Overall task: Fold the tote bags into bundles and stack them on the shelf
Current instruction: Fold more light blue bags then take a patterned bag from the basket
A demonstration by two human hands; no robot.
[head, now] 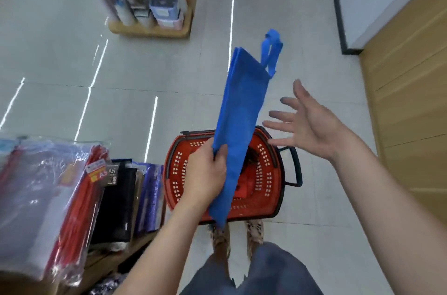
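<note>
While the left hand point(205, 173) grips the blue tote bag point(242, 113) near its lower end, thumb across the front of the cloth and fingers curled behind it, the bag hangs in the air as a long, narrow folded strip. It slants from six o'clock up toward one o'clock, with its handle loops point(272, 53) at the upper end. The right hand point(307, 123) is at three o'clock of the bag, apart from it, with its palm turned toward the cloth and its fingers spread wide, holding nothing. Below the bag a red basket point(266, 173) stands on the pale tiled floor point(145, 77), its black handle point(294, 166) at its three o'clock side. Something red lies inside, mostly hidden by the bag. The person's shoes point(254, 229) are at the basket's six o'clock. At eight o'clock of the basket a low wooden shelf point(108, 263) carries clear plastic packs point(48, 186) and a black pouch point(118, 203). At eleven o'clock, far off, a wooden rack point(150, 31) holds blurred boxes.
</note>
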